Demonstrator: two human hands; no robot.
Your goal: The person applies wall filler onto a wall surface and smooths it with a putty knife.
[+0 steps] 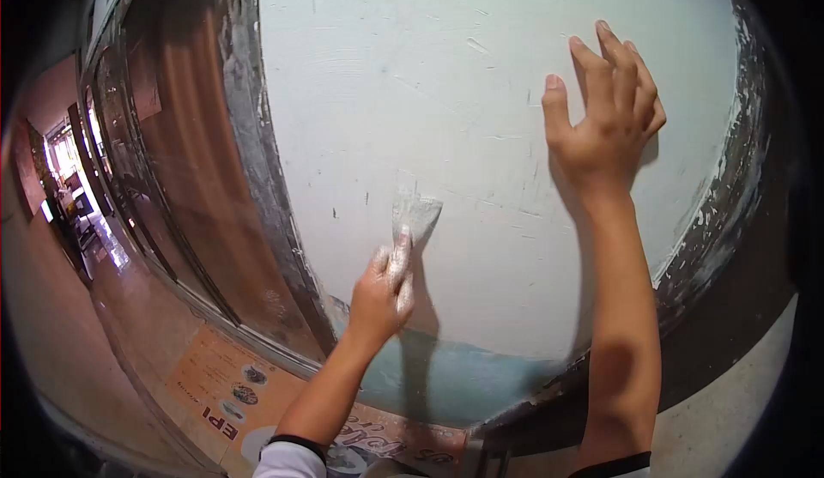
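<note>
My left hand (386, 289) is closed around the handle of a putty knife (417, 216) smeared with white. Its wide blade lies against a large white-coated panel (481, 135), low and left of the panel's middle. White residue covers several of my left fingers. Higher up on the right, my right hand (605, 105) rests on the same panel with fingers spread and nothing in it. Scratches, short ridges and small dark marks show across the coating. Along the bottom of the panel runs a bare blue-green strip (446, 379).
A dark, paint-flecked frame (712, 212) borders the panel on the right. To the left are a worn frame edge (249, 100) and brown glazed panels (184, 135). A printed orange banner (232, 392) lies on the floor below. At far left, a passage leads toward bright light.
</note>
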